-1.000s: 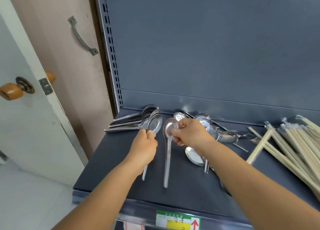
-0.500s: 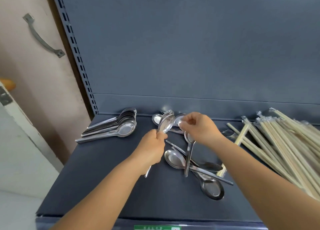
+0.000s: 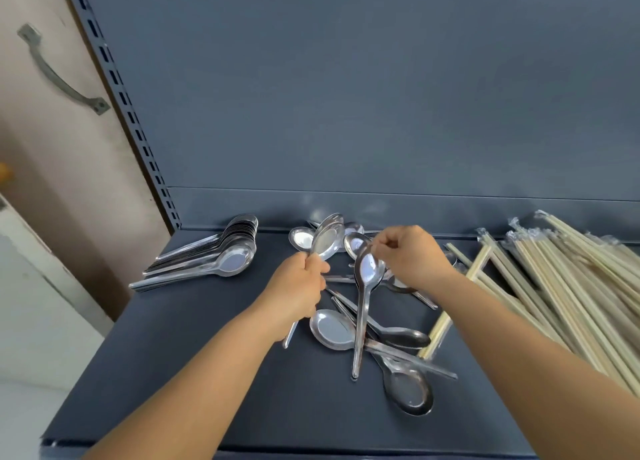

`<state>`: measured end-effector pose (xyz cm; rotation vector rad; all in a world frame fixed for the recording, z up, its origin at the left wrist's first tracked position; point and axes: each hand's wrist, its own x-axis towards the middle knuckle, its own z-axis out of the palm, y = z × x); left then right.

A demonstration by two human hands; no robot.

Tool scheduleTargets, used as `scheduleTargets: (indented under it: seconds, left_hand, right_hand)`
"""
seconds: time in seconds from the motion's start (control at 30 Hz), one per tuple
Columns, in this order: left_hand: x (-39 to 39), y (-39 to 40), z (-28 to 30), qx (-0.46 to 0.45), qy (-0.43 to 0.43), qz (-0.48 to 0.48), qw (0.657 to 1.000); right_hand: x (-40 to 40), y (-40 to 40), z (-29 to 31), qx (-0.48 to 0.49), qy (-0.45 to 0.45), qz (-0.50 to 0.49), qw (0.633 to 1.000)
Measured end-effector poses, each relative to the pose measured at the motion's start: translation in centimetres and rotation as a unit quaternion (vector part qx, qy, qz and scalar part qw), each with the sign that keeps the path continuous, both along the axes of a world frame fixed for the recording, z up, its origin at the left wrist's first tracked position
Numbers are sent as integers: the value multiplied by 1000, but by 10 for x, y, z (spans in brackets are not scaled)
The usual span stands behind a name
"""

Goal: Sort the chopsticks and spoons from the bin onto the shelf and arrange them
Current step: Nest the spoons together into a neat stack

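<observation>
— What are we holding over the loose spoon pile point(image 3: 374, 324)?

— We are gripping a small nested bunch of spoons point(image 3: 327, 238) in our left hand point(image 3: 299, 286), fingers curled round the handles, bowls tilting up and away just left of the pile. Our right hand point(image 3: 410, 255) is pinching the bowl end of a single spoon point(image 3: 363, 307), so its handle is hanging down over the pile toward us.

— Why hold it by the bowl?

— Probably so we are free to swing that bowl into the bunch and nest it the same way round.

— And the arms?

— Both forearms are reaching in from the near edge of the shelf point(image 3: 194, 373), wrists converging above the pile.

— Where is everything else lying?

— The finished spoon stack point(image 3: 221, 259) is sitting well left of the pile, handles pointing left, likely as the target row. The wrapped chopsticks point(image 3: 561, 286) are fanning out right of the pile, one pair touching its edge.
</observation>
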<state>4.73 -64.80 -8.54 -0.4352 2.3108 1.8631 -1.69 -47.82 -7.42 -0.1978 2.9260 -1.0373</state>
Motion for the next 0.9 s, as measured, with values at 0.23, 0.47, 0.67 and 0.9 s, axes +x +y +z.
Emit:
scheduleTargets:
  seconds: [0.23, 0.47, 0.67, 0.9]
  left_hand:
    - [-1, 10, 3, -13, 4, -3, 1000]
    - [2, 8, -1, -33, -6, -4, 999]
    - [3, 9, 1, -37, -2, -5, 999]
    - [10, 17, 15, 31, -15, -63, 997]
  right_hand:
    - [-3, 1, 6, -40, 48, -26, 998]
    - [-4, 11, -2, -34, 39, -56, 997]
    - [-6, 12, 6, -105, 28, -72, 991]
    - [8, -15, 10, -156, 36, -33, 987]
